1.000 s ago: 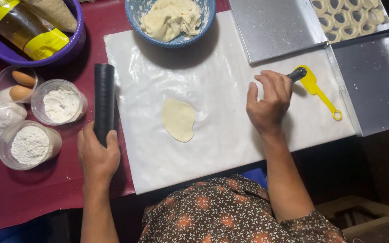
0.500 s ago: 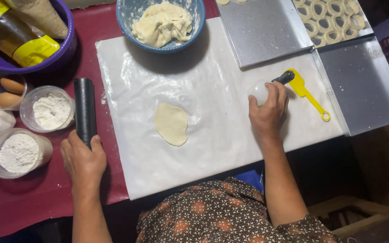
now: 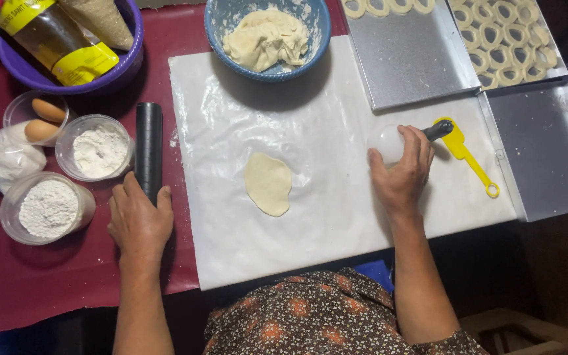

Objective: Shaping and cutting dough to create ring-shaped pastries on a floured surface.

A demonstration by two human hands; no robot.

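- Where the table's near edge meets a patterned brown sleeve, two bare forearms reach out over the red cloth point(image 3: 47, 289).
- Left hand point(image 3: 138, 220) lies flat on the cloth by the sheet's left edge, fingers close together, tips on the near end of a smooth black cylinder, the roller point(image 3: 148, 148).
- White sheet point(image 3: 323, 230), glossy and wrinkled, covers the middle of the table; on it, towards the centre, lies the dough point(image 3: 268, 183), a thin pale oval, apart from both hands.
- Right hand point(image 3: 402, 174) near the sheet's right edge curls its fingers round a small clear round cutter point(image 3: 387, 143) with a dark handle.
- Just right of it lies a yellow plastic scraper point(image 3: 463, 152) with a ring end.
- Left of the roller: two clear tubs of white flour point(image 3: 98, 150), a cup with brown eggs point(image 3: 47, 110).
- At the far edge: a blue bowl point(image 3: 310, 39) of lumpy dough, a purple bowl point(image 3: 126, 59), and dull metal trays point(image 3: 409, 66) with rows of ring-shaped pieces.
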